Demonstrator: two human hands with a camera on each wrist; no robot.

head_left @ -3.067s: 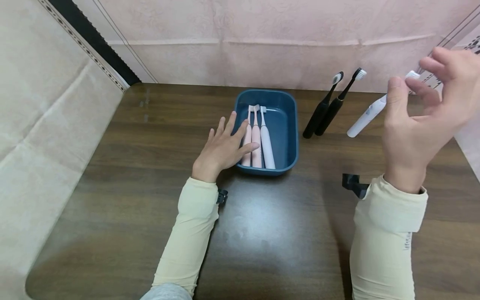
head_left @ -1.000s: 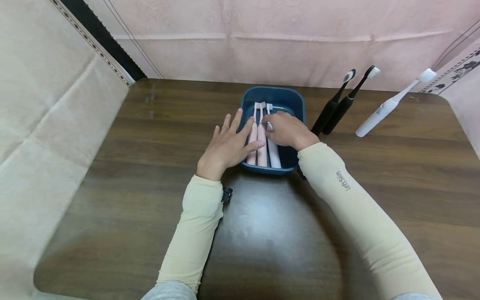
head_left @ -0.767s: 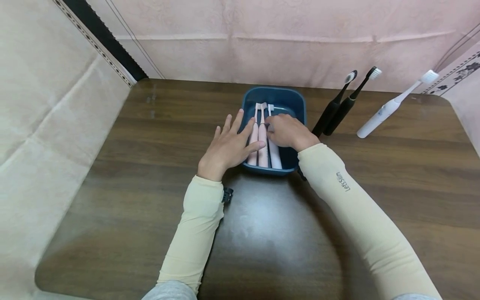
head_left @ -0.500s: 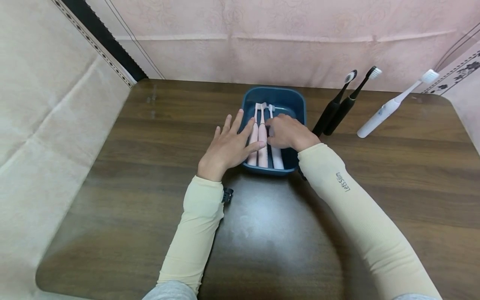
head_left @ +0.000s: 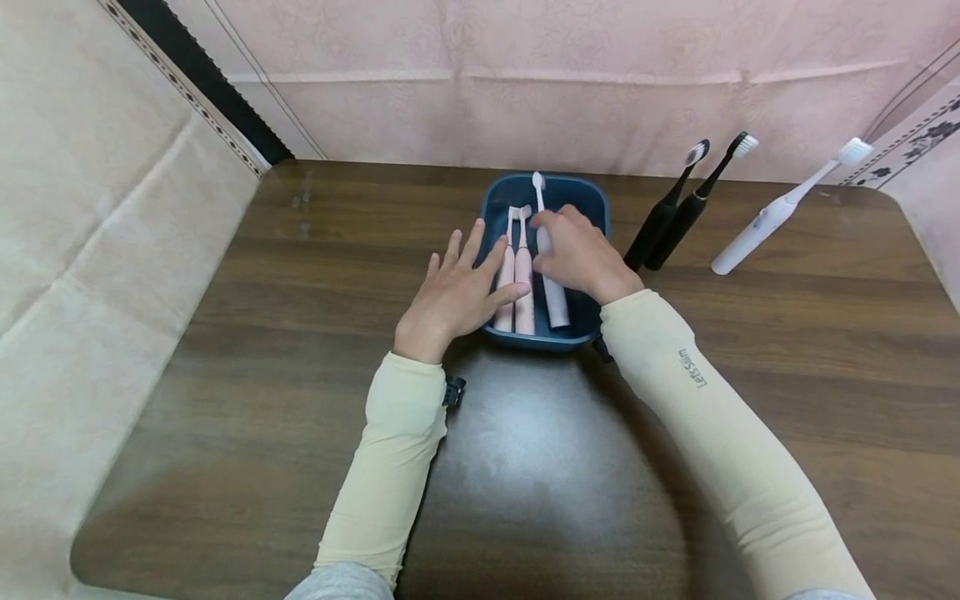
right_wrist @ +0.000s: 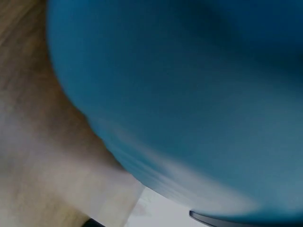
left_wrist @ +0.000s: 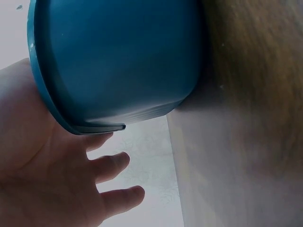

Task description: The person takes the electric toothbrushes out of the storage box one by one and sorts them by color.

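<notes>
In the head view a blue plastic bin (head_left: 596, 308) stands near the table's back edge. Two pink electric toothbrushes (head_left: 523, 292) lie side by side in its left half. My right hand (head_left: 581, 250) reaches over the bin's right side and grips a white electric toothbrush (head_left: 556, 304) around its upper handle. That brush's head rises near the bin's back rim. My left hand (head_left: 457, 292) rests with spread fingers at the bin's left rim, its thumb reaching over the pink brushes. In the left wrist view its fingers (left_wrist: 116, 201) extend past the bin's outer wall. The right wrist view shows only bin and table.
Right of the bin, two black electric toothbrushes (head_left: 667, 223) lie side by side. Another white electric toothbrush (head_left: 757, 233) lies farther right, its head toward the back edge. The brown wooden table (head_left: 247, 400) meets a pink cloth backdrop (head_left: 375, 117).
My right hand came from the right into the bin and took hold of the white toothbrush. The brush has since lifted and shifted toward the back. My left hand stays in place.
</notes>
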